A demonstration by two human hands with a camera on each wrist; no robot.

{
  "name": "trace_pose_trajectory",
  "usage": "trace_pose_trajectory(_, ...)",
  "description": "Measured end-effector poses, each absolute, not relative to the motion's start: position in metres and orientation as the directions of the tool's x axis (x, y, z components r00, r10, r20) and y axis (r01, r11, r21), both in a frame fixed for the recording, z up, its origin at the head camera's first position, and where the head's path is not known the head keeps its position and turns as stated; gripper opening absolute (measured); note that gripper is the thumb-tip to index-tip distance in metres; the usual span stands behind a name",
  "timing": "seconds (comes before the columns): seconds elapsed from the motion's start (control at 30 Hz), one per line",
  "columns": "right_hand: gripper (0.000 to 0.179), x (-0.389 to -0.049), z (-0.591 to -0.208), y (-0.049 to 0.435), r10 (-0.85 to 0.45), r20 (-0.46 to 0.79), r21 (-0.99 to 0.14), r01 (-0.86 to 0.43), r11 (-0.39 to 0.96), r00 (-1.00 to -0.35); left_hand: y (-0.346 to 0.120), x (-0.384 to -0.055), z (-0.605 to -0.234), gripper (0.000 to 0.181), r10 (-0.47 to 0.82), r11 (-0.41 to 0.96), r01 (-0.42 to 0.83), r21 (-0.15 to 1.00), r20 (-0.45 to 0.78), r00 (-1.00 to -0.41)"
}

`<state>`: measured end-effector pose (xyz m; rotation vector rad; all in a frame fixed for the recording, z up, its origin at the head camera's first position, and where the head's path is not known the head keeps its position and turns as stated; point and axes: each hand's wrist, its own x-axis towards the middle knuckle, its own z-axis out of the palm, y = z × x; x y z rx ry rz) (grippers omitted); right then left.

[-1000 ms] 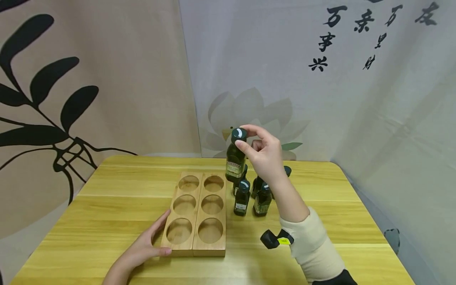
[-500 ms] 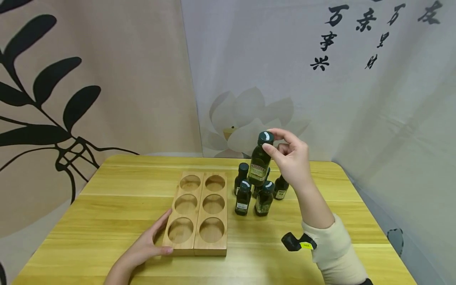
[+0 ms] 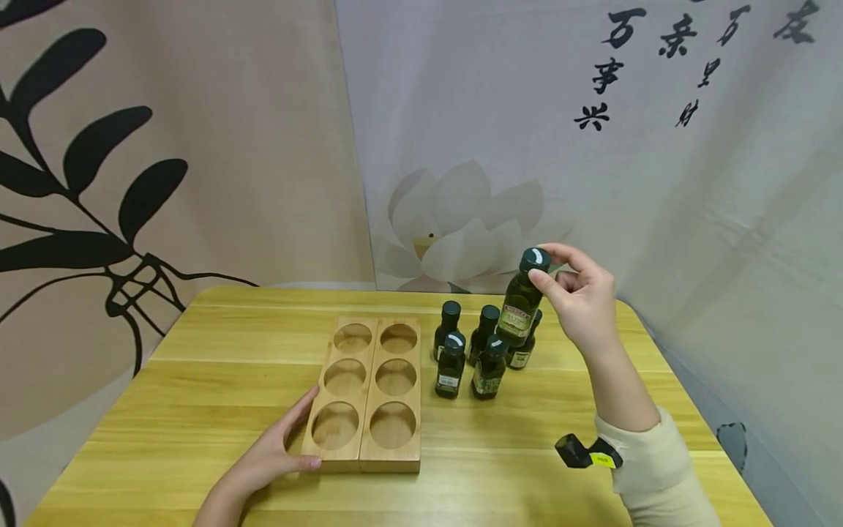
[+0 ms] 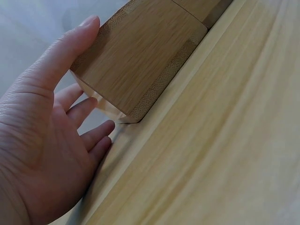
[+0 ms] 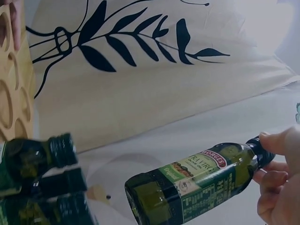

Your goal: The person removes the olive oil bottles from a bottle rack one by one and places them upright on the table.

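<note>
My right hand point(image 3: 582, 304) pinches a small dark green olive oil bottle point(image 3: 519, 311) by its cap between thumb and fingers. The bottle hangs tilted in the air, in front of a few standing bottles; its label point(image 5: 194, 171) faces the camera in the right wrist view. At the near left corner of a wooden holder point(image 3: 388, 465) with round recesses rests my left hand point(image 3: 273, 446). In the left wrist view its thumb point(image 4: 86, 35) touches the holder's edge, while the other fingers point(image 4: 101, 133) lie loosely beside the side wall.
Right of the holder, several dark bottles stand grouped, among them a front left bottle point(image 3: 449, 369), a front right bottle point(image 3: 488, 369) and a back left bottle point(image 3: 448, 329). All are on a yellow wooden table point(image 3: 217, 380). Behind it hangs a printed cloth point(image 3: 276, 146).
My right hand has carried the olive oil bottle to the right and slightly down, from beside the holder to over the right of the group. The left hand stays on the holder.
</note>
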<state>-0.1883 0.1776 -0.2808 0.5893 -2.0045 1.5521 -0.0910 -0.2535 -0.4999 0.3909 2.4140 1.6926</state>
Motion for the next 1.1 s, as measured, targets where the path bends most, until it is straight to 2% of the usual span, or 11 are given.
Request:
trace_pose_trajectory(0.3, 0.027, -0.187, -0.289, 0.196, 0.013, 0.620, -0.755, -0.592, 0.281, -0.784, -0.254, -0.092, -0.500, 0.102, 0.300, 0.328, 0.102, 0.939, -0.001, -0.954)
trace_pose_trajectory(0.77, 0.028, -0.184, -0.318, 0.213, 0.057, 0.569, -0.775, -0.513, 0.369, -0.820, -0.253, -0.092, -0.502, 0.104, 0.312, 0.323, 0.154, 0.934, 0.048, -0.949)
trace_pose_trajectory(1.1, 0.028, -0.164, -0.326, 0.201, 0.040, 0.547, -0.771, -0.485, 0.411, -0.836, -0.253, -0.091, -0.501, 0.104, 0.302, 0.319, 0.121, 0.940, 0.020, -0.953)
